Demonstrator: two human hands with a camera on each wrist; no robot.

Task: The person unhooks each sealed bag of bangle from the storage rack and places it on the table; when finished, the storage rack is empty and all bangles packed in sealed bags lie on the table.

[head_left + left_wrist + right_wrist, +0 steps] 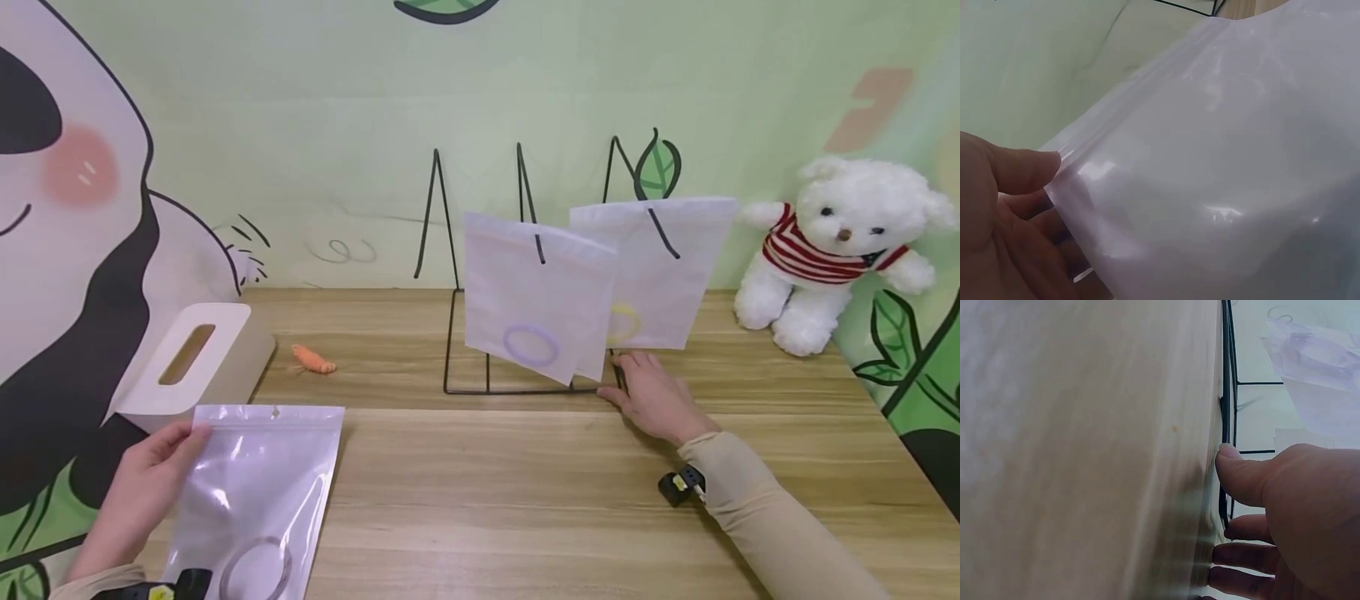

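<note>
My left hand (142, 492) pinches the upper left corner of a glossy pouch (258, 475) between thumb and fingers; a ring shape shows low inside it. In the left wrist view the thumb of the left hand (1004, 212) lies over the pouch edge (1210, 150). At the right front corner of a black wire rack (525, 392), my right hand (656, 400) holds the base wire; the right wrist view shows the thumb of this hand (1304, 512) against the wire (1225, 425). Two pouches hang on the rack, one with a purple ring (531, 345), one with a yellow ring (624, 323).
A white box with a slot (217, 325) stands at the left, beside a small orange object (312, 360). A white teddy bear (817, 250) in a striped shirt sits at the back right. The rack's leftmost hook (437, 183) carries no pouch. A printed wall covering (300, 125) stands behind.
</note>
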